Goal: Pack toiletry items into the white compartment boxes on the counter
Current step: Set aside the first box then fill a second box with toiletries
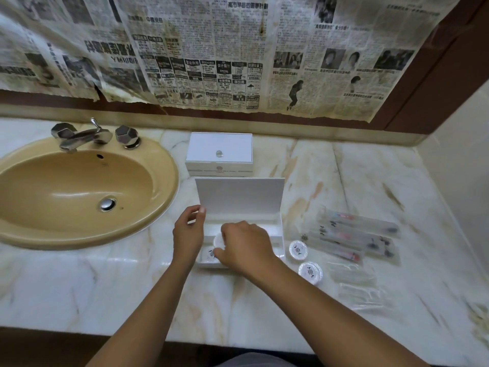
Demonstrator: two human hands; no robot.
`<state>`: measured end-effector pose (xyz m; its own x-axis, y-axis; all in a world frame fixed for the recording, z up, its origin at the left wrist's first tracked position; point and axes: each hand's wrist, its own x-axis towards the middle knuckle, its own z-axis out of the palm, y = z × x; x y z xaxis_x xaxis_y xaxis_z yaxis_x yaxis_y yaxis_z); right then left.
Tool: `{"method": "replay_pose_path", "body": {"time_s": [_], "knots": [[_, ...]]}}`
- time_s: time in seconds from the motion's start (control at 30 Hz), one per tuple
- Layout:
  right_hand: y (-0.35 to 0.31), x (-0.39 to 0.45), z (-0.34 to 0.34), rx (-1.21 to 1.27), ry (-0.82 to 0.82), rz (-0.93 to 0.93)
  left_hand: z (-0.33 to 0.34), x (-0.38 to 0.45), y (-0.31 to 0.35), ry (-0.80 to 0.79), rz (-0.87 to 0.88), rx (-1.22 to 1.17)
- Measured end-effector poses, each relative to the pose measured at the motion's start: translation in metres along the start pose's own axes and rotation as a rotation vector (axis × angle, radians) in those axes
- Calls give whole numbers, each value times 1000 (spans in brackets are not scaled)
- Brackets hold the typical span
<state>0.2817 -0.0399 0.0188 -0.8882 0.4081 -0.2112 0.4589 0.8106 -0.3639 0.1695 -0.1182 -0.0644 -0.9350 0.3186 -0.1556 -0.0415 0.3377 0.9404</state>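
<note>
- Head view, progress: open white box (275, 229) at the middle of the counter (105, 287), lid (239, 196) propped upright at its back; one round wrapped soap (208, 256) already lying in the near-left compartment, a second round soap (219, 241) being lowered just behind it.
- Still waiting outside, right of the open box: two more round soaps (298, 250) just beside its right wall (the nearer one (310, 272) a little closer to the counter edge), then clear sachets of toothbrushes (357, 235) and flat clear packets (354, 274) farther right.
- Behind the open box, a second white box (219, 154), lid shut; contents hidden, so packed or not cannot be told.
- Judged early to midway: long compartments of the open box apparently bare, most items unpacked.
- Right hand (244, 250) over the box's left half, fingers curled, pinching the rim of the second soap; fingertips mostly hidden under the knuckles.
- Left hand (188, 233) at the box's left wall, thumb and forefinger pinching the lid's lower left corner, seemingly steadying it.
</note>
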Motion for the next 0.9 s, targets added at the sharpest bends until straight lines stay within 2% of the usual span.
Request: {"method": "replay_pose_path", "body": {"time_s": [0.13,0.33,0.57,0.8,0.9], "knots": [[-15,15,17,-81,-102,1,-4,1,-5,-27,7,0],[-17,27,33,-101,-129,6,-14,4,-10,-110,7,-32],[-14,29,43,-75,-161,31,-16,6,-14,-131,22,-22],[-17,28,44,-33,-153,23,-10,1,-12,-104,35,9],[-13,22,39,27,-88,12,-10,0,-12,-100,48,21]]}}
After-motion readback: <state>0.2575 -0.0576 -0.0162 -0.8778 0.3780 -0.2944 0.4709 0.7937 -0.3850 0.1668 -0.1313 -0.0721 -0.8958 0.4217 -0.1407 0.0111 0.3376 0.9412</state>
